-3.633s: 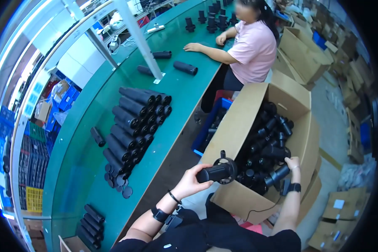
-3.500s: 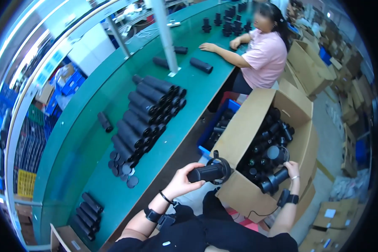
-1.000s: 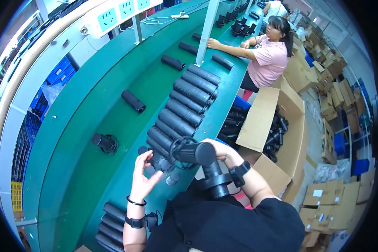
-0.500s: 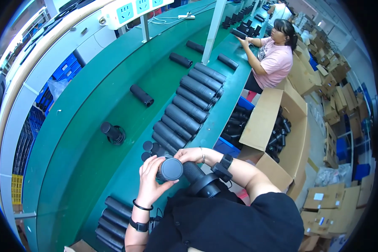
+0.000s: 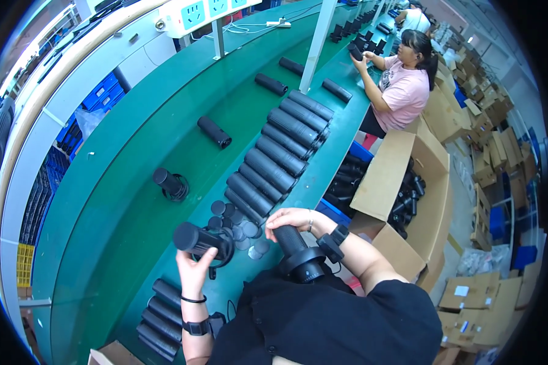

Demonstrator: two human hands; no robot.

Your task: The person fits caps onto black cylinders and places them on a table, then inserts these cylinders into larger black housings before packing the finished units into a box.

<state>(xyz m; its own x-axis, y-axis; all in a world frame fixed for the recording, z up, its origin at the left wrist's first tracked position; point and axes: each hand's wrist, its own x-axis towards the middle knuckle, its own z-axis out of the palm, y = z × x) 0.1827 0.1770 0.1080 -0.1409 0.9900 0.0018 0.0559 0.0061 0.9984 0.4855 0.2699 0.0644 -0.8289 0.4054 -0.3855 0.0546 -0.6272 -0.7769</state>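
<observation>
My left hand (image 5: pixel 193 267) grips a black cylinder (image 5: pixel 192 237) with a wider ring at one end, holding it above the near side of the green bench. To its right, my right hand (image 5: pixel 289 220) is closed around the upper end of a second black cylinder (image 5: pixel 291 242). That one has a broad collar and a marked band at its lower end, close against my black shirt. Between the two hands, several thin round black discs (image 5: pixel 248 229) lie loosely spread on the bench. My right fingertips are partly hidden behind the cylinder.
Black tubes (image 5: pixel 280 143) lie in a row beyond my hands, more tubes (image 5: pixel 161 319) at lower left. A cylinder with a ring base (image 5: pixel 170 184) stands on the green belt (image 5: pixel 134 225). An open carton (image 5: pixel 435 201) of black parts stands right; a co-worker (image 5: pixel 402 85) sits beyond.
My left hand has moved left, away from my right hand, carrying its cylinder and tilting it sideways. More discs are now uncovered. The co-worker's held part has turned.
</observation>
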